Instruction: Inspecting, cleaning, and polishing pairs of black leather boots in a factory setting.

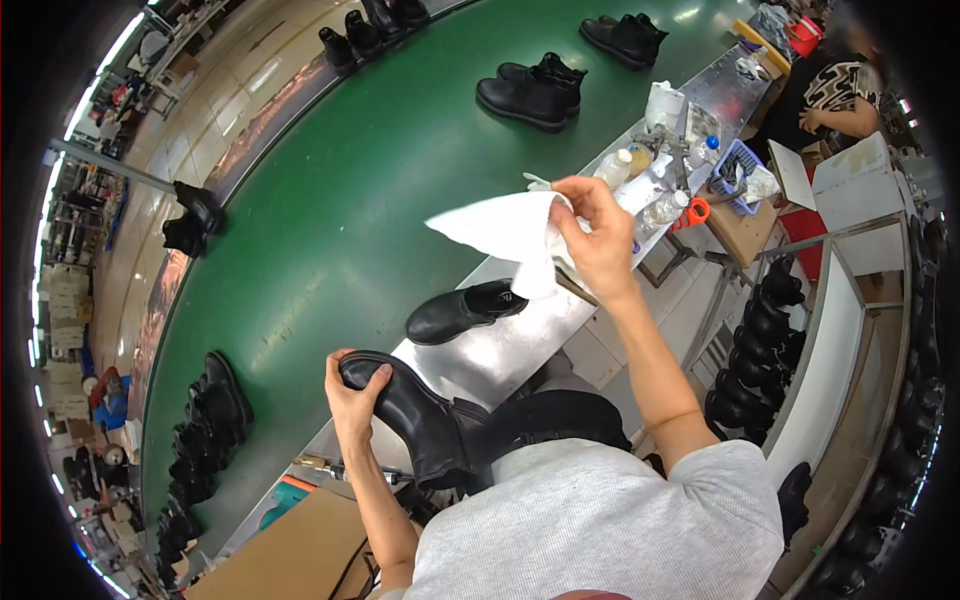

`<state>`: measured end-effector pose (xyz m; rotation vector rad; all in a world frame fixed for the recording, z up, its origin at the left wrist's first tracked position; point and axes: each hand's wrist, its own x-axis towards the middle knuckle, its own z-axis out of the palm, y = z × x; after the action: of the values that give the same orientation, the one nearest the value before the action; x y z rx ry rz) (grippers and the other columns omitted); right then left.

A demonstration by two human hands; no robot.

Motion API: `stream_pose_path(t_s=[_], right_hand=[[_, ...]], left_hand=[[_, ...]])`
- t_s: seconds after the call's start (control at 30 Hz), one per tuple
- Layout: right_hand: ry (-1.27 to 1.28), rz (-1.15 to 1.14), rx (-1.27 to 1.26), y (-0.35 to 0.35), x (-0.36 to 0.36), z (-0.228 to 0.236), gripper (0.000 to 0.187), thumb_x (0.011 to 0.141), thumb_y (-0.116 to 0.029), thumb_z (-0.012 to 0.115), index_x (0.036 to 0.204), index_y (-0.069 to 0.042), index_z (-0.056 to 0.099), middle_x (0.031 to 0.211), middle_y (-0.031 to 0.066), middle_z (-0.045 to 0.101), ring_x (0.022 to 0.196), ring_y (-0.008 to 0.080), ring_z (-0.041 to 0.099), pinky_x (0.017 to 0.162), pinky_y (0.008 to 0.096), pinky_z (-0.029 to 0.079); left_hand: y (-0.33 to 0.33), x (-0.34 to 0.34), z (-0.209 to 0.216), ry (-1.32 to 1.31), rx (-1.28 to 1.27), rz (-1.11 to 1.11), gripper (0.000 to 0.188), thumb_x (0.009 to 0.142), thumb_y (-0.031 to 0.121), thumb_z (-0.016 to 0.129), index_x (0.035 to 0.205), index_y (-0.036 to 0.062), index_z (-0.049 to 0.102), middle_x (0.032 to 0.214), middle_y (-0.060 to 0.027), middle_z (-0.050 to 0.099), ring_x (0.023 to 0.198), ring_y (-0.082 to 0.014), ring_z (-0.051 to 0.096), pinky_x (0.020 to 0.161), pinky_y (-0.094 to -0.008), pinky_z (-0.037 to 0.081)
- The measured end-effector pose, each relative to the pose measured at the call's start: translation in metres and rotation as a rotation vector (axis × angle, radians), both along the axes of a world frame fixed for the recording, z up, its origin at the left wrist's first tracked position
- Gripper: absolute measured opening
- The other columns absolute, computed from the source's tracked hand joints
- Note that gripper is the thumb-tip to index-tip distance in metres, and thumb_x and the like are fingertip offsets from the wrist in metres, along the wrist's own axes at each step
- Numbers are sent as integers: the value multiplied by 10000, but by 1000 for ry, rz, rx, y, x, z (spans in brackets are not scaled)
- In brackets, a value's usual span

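My left hand (356, 395) grips a black leather boot (415, 415) by its toe, thumb on the upper and fingers round the sole edge. The boot is tilted, its shaft towards my lap. Raised over the metal ledge (470, 370), my right hand (600, 235) pinches a white cloth (505, 232) that hangs down and spreads leftward. Under the cloth another black shoe (460, 312) rests across the ledge and the green surface; the cloth's lower end covers part of its opening.
Pairs of black boots (535, 95) stand on the green table (330, 200). Bottles (665, 208), orange-handled scissors (692, 213) and a blue basket (738, 168) are at right. Another person (840, 95) sits at the far right. A cardboard box (290, 550) is at lower left.
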<state>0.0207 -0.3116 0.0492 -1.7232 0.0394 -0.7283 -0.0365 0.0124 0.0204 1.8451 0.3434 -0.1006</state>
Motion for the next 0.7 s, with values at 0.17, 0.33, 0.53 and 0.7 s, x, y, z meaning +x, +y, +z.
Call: stream_pose_path(t_s=[0.17, 0.33, 0.53, 0.7], right_hand=[[-4, -15, -688, -45, -19, 20, 346, 541, 102, 537, 837, -47, 635, 794, 90, 550, 828, 273, 556, 661, 352, 459], [-57, -317, -774, -101, -42, -4, 194, 586, 51, 536, 738, -60, 582, 781, 75, 542, 922, 271, 536, 716, 344, 448], [111, 658, 1464, -181, -94, -127, 185, 908, -191, 420, 966, -45, 519, 764, 64, 437, 614, 148, 442, 537, 278, 388], [229, 747, 1619, -286, -79, -214, 387, 960, -355, 376, 919, -6, 539, 560, -1, 366, 448, 110, 307, 427, 250, 292]], left_hand=[[-4, 8, -4, -13, -60, 1, 450, 619, 18, 781, 973, 27, 503, 828, -46, 585, 740, -130, 569, 695, -252, 480], [-12, 13, -3, -45, -200, 29, 441, 634, 1, 770, 980, 27, 497, 822, -47, 587, 724, -129, 579, 692, -247, 491], [-21, 15, -3, -70, -317, 76, 422, 655, -31, 742, 989, 24, 491, 825, -44, 590, 722, -125, 583, 696, -241, 490], [-32, 22, 5, -11, -206, -64, 429, 651, -28, 745, 992, 22, 490, 828, -41, 583, 730, -118, 577, 694, -236, 483]])
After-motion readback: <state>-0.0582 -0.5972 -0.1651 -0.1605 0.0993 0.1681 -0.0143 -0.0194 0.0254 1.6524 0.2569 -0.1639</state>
